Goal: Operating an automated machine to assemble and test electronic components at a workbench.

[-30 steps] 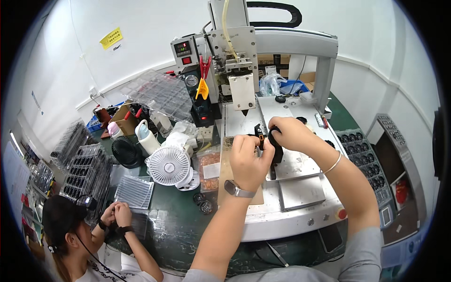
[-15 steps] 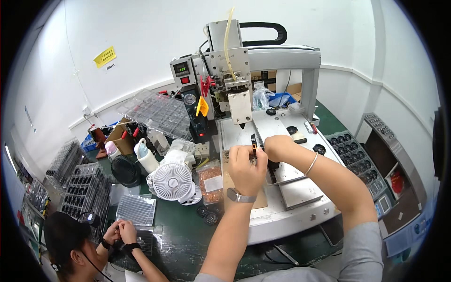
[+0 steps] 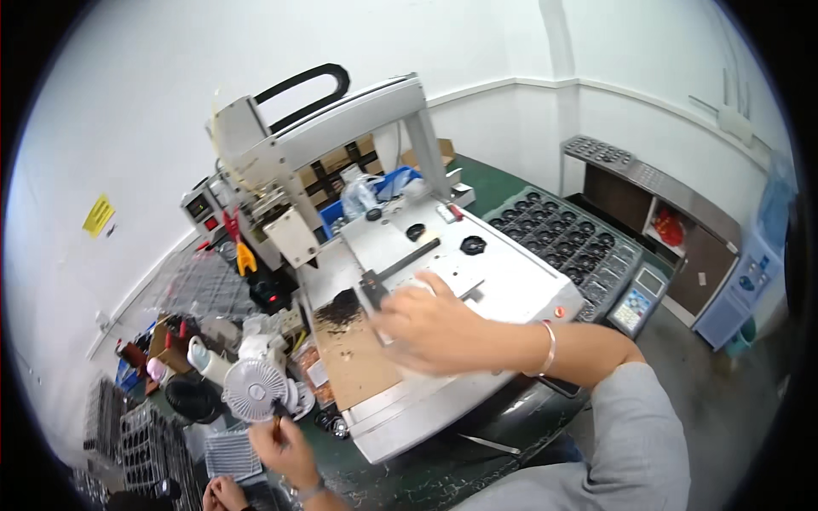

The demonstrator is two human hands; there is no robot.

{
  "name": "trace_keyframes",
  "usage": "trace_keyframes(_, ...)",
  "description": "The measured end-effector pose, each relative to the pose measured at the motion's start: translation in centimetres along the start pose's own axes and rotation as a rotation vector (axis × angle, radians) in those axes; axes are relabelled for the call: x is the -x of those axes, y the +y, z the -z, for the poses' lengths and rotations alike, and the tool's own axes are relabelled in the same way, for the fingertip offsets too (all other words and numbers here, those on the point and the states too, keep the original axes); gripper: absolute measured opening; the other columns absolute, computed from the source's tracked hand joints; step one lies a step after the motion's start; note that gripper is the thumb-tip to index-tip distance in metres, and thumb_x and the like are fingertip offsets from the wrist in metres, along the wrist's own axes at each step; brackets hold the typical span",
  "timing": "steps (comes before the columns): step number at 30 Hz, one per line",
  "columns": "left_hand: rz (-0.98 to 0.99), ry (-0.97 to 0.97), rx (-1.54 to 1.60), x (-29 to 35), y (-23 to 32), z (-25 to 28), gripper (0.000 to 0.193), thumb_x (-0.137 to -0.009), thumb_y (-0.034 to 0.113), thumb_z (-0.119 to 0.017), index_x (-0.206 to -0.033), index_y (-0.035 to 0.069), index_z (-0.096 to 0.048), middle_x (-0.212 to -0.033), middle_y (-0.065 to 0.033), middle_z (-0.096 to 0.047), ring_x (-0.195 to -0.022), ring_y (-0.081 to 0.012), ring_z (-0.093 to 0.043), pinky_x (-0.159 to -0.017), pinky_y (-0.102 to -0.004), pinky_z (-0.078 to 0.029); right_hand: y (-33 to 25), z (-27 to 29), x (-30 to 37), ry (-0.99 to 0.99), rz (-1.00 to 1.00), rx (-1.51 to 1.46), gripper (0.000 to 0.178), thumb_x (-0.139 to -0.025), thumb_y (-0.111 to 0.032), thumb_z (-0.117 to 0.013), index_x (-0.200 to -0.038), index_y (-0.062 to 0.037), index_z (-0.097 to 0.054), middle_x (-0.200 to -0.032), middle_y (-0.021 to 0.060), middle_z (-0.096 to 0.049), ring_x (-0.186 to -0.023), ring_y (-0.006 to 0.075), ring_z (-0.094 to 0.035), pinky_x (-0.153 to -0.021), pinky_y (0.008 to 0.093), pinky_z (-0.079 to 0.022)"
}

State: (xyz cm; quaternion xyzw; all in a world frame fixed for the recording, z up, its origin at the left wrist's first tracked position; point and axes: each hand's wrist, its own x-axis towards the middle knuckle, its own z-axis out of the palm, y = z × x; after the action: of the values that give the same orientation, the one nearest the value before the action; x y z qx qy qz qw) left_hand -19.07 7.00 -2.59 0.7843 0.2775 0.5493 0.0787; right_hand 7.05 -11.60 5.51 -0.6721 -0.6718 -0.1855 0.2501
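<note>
My left hand (image 3: 285,451), with a watch on its wrist, is at the lower left in front of the small white fan. Its fingers are closed on a small dark piece (image 3: 279,409) whose kind I cannot make out. Smeared by motion, my right hand (image 3: 434,328) is over the white bed (image 3: 520,289) of a gantry machine, close to a black bar fixture (image 3: 407,262). Whether its fingers hold anything is hidden by the blur. Round black parts (image 3: 473,245) lie on the bed beyond it. The machine's white head (image 3: 291,238) with a dark nozzle stands to the left.
Dark crumbs (image 3: 341,308) lie on a brown board (image 3: 358,370). A clear tray of black round parts (image 3: 554,230) and a handheld controller (image 3: 637,302) are right of the machine. Left stand a white fan (image 3: 256,389) and stacked trays (image 3: 149,443). A co-worker's hands (image 3: 223,494) show below.
My hands were together under the machine head and have come apart; the left is now off the machine at the lower left, the right over the bed. The view has swung right.
</note>
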Motion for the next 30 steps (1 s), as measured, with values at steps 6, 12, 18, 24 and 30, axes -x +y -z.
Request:
trace_keyframes(6,-0.004,-0.314,-0.661,14.7,-7.5,6.9,0.014,-0.077,0.009,-0.068,-0.078,0.001,-0.057,-0.079,-0.0155,-0.053,-0.077,-0.0355,-0.053,-0.066,-0.0441,-0.043,-4.0,-1.4,17.2,-0.257,-0.42,0.113,0.069,-0.079,-0.029,-0.07,-0.135,0.0032,-0.046,-0.138,0.0224,-0.045,-0.133,0.0357,-0.04,-0.107,0.0582,-0.024)
trace_keyframes(12,0.067,-0.493,-0.703,11.2,-5.2,5.8,0.032,-0.072,0.025,-0.078,-0.094,0.005,-0.066,-0.117,-0.0201,-0.057,-0.106,-0.0381,-0.053,-0.084,-0.0461,-0.047,-2.6,-7.2,21.2,0.01,-0.387,0.279,0.079,-0.071,-0.019,-0.072,-0.137,0.006,-0.036,-0.144,0.0293,-0.036,-0.137,0.045,-0.031,-0.111,0.0644,-0.012)
trace_keyframes(18,-0.275,-0.262,0.055,0.5,11.1,4.3,0.028,-0.071,0.019,-0.079,-0.094,0.006,-0.069,-0.112,-0.0151,-0.06,-0.097,-0.0345,-0.061,-0.083,-0.0432,-0.05,-0.4,-10.9,22.1,0.078,-0.348,0.392,0.079,-0.069,-0.019,-0.071,-0.132,0.0044,-0.029,-0.146,0.0345,-0.028,-0.138,0.0526,-0.024,-0.11,0.0682,-0.005)
trace_keyframes(24,-0.776,0.165,0.412,-6.4,15.9,0.5,0.016,-0.079,0.02,-0.07,-0.091,0.011,-0.067,-0.099,-0.0055,-0.063,-0.085,-0.0224,-0.06,-0.079,-0.0386,-0.042,-1.4,-11.3,21.6,0.138,-0.359,0.351,0.081,-0.068,-0.02,-0.071,-0.132,0.004,-0.028,-0.147,0.0346,-0.026,-0.139,0.0542,-0.02,-0.111,0.0672,-0.002)
trace_keyframes(30,-0.009,0.213,0.361,-9.5,8.9,-15.5,0.035,-0.078,0.013,-0.067,-0.11,0.004,-0.057,-0.118,-0.0136,-0.05,-0.11,-0.0323,-0.047,-0.094,-0.0431,-0.034,-1.5,-11.0,21.9,0.111,-0.374,0.35,0.082,-0.067,-0.019,-0.071,-0.133,0.0026,-0.027,-0.147,0.0344,-0.026,-0.139,0.054,-0.019,-0.112,0.066,-0.002)
